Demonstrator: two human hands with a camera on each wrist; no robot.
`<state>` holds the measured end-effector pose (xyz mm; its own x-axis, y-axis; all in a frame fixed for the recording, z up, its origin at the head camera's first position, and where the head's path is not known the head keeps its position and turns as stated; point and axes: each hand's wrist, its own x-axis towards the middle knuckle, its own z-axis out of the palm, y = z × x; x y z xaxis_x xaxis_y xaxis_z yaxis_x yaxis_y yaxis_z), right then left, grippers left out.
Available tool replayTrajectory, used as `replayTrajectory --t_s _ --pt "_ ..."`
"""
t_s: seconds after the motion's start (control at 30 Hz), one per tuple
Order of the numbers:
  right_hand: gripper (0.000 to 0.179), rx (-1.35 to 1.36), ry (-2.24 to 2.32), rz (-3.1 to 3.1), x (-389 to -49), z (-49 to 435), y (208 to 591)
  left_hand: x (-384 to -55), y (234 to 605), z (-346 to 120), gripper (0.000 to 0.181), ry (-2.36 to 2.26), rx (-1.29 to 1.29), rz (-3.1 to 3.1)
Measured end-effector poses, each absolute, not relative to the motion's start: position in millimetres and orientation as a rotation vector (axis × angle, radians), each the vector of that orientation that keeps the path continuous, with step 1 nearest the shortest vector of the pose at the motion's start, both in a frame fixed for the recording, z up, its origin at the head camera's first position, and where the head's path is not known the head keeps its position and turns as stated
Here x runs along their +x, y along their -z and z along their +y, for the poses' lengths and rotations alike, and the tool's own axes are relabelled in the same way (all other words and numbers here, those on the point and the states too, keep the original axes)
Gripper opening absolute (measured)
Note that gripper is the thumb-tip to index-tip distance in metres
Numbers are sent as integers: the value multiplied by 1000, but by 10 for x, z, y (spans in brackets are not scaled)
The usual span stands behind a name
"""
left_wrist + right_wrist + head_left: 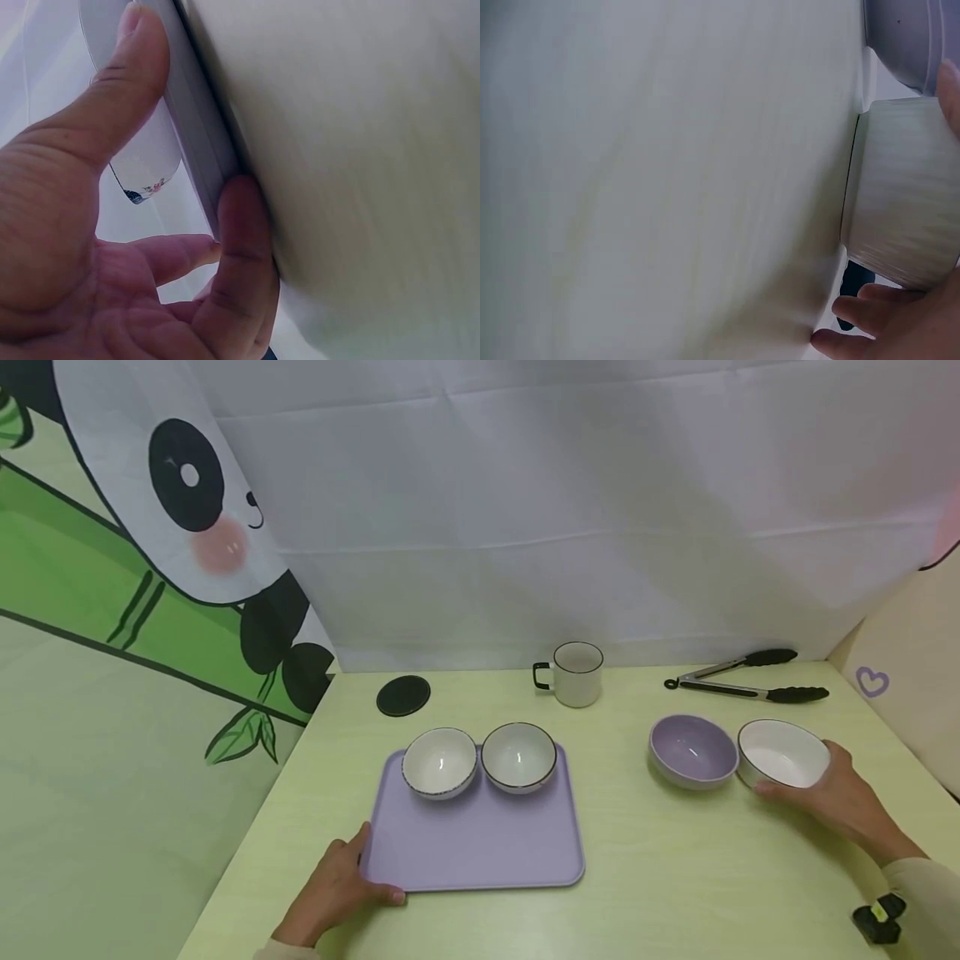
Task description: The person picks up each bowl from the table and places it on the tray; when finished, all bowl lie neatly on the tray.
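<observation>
Your left hand [330,887] grips the lavender rectangular plastic tray [480,853] near-left; best hold your right hand's [851,802] round white bowl [783,753] level.

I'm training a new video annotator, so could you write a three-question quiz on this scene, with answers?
1. How many bowls are on the purple tray?
2. True or false: the tongs lie with their arms spread apart.
3. Which hand grips the white bowl beside the purple bowl: A) left, B) right, C) neither?

Key
1. Two.
2. True.
3. B, the right hand; the left hand holds the purple tray by its near-left corner.
</observation>
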<state>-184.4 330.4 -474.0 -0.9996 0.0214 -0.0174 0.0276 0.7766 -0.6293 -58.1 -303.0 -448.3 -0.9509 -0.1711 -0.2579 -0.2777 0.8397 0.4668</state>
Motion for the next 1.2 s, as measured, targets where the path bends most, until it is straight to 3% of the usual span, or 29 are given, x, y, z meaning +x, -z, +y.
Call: replayTrajectory --t_s 1.2 --pt "121 165 1159 2987 -1774 3271 4603 -582 4483 -3025 137 -750 -348 2818"
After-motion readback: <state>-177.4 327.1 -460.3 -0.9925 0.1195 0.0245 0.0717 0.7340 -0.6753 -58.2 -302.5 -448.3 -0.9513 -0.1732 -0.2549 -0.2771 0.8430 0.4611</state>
